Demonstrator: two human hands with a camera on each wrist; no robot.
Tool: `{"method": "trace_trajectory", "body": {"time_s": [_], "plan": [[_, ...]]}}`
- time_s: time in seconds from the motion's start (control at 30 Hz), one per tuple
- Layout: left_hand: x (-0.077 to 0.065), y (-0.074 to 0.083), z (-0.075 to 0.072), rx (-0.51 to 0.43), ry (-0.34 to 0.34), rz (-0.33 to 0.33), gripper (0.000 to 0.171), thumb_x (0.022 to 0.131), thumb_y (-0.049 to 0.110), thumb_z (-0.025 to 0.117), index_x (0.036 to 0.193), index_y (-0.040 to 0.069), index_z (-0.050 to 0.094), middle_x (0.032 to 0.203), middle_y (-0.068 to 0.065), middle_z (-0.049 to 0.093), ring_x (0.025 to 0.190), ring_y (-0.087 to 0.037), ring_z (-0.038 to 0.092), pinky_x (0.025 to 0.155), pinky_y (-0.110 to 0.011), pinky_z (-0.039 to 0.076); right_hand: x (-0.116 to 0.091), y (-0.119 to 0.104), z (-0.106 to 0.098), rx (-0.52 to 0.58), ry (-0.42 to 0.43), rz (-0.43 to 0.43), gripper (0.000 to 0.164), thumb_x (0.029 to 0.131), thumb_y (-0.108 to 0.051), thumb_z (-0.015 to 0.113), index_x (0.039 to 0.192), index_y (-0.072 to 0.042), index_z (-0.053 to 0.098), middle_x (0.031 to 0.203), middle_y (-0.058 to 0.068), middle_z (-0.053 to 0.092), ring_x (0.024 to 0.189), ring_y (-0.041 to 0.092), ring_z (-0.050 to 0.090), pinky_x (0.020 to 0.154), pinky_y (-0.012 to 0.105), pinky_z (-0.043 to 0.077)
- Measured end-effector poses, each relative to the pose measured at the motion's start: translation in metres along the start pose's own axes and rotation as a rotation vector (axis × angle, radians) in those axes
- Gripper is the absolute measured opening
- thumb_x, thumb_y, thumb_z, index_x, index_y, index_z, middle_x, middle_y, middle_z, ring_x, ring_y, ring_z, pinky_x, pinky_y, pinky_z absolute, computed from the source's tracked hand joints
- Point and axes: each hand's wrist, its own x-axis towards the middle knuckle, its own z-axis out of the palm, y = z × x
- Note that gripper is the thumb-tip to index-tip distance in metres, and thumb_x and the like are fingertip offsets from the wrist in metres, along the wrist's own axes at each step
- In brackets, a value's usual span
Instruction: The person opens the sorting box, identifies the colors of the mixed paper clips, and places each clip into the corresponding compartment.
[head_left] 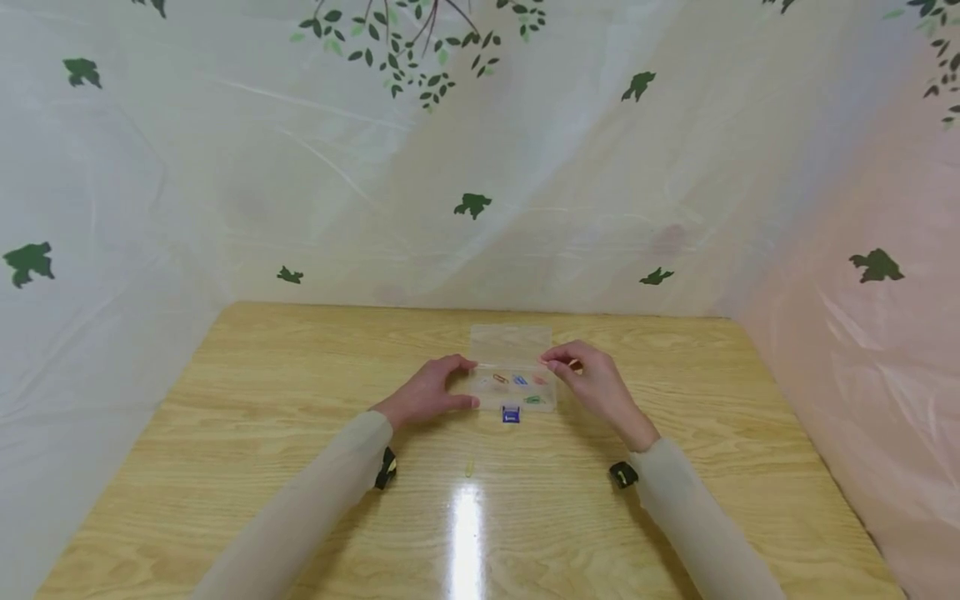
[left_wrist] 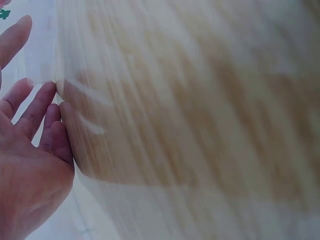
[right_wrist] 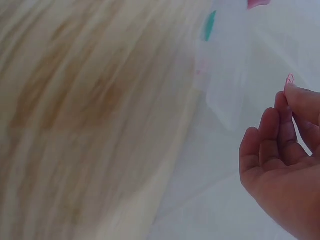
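Observation:
A clear plastic box (head_left: pixel 491 402) lies on the table with its see-through lid (head_left: pixel 510 343) raised at the back. Inside are an orange paper clip (head_left: pixel 500 379), a blue one, a pinkish one and a green paper clip (head_left: pixel 532 399). My left hand (head_left: pixel 429 392) holds the box at its left end, thumb at the front corner and fingers toward the back. Over the back right of the box, my right hand (head_left: pixel 598 385) pinches a pink paper clip (right_wrist: pixel 290 79) between thumb and forefinger. A blue tag (head_left: pixel 511 414) sits at the box's front edge.
A yellow paper clip (head_left: pixel 469 469) lies on the wooden table (head_left: pixel 300 500) in front of the box. White sheeting (head_left: pixel 360 217) with green leaf shapes hangs behind the table and along both sides. Dark wrist cameras sit below both sleeves.

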Motion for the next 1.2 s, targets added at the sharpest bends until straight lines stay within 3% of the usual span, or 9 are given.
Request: {"method": "trace_trajectory", "body": {"time_s": [0.63, 1.2], "plan": [[-0.001, -0.001, -0.002, 0.026, -0.012, 0.022, 0.067, 0.092, 0.035, 0.080, 0.148, 0.009, 0.054, 0.147, -0.009, 0.057, 0.141, -0.029, 0.048, 0.119, -0.044, 0.035, 0.004, 0.011, 0.007, -0.057, -0.114, 0.107, 0.014, 0.099, 0.000, 0.066, 0.109, -0.004, 0.076, 0.108, 0.010, 0.074, 0.095, 0.024, 0.067, 0.085, 0.043, 0.056], [-0.003, 0.002, -0.001, 0.040, -0.006, 0.022, 0.068, 0.092, 0.034, 0.080, 0.148, 0.008, 0.053, 0.148, -0.010, 0.056, 0.141, -0.029, 0.048, 0.119, -0.045, 0.035, 0.003, 0.012, 0.006, -0.058, -0.180, 0.105, 0.017, 0.099, 0.002, 0.065, 0.112, -0.002, 0.074, 0.111, 0.011, 0.074, 0.099, 0.026, 0.068, 0.088, 0.045, 0.057]]}}
